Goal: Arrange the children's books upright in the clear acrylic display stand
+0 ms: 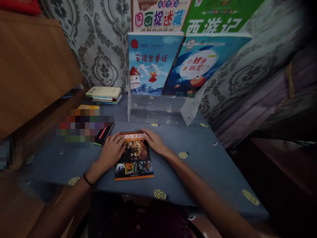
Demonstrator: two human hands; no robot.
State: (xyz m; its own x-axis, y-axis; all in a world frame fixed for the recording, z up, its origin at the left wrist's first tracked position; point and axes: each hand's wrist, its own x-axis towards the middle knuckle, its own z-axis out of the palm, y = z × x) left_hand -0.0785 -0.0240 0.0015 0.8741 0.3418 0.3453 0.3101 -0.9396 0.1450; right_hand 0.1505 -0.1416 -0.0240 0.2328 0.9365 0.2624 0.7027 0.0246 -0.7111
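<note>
A book [135,168] with a lion's face on its cover lies closed on the table. Along its bottom edge are an orange strip and a row of small animal pictures. My left hand [112,148] rests palm down over the upper left edge of the book, fingers stretched out. At the upper right corner, my right hand [154,142] touches the book with its fingers extended along the corner. Part of the cover title is hidden by my hands. Just left of the book lies a dark booklet [104,133], close to my left fingers.
A clear acrylic stand [158,107] at the back holds a light blue book [148,62], a dark blue book [195,66] and two more behind. A stack of books [105,94] sits at the back left, near blurred books [85,124]. Patterned cloth covers the table [198,172].
</note>
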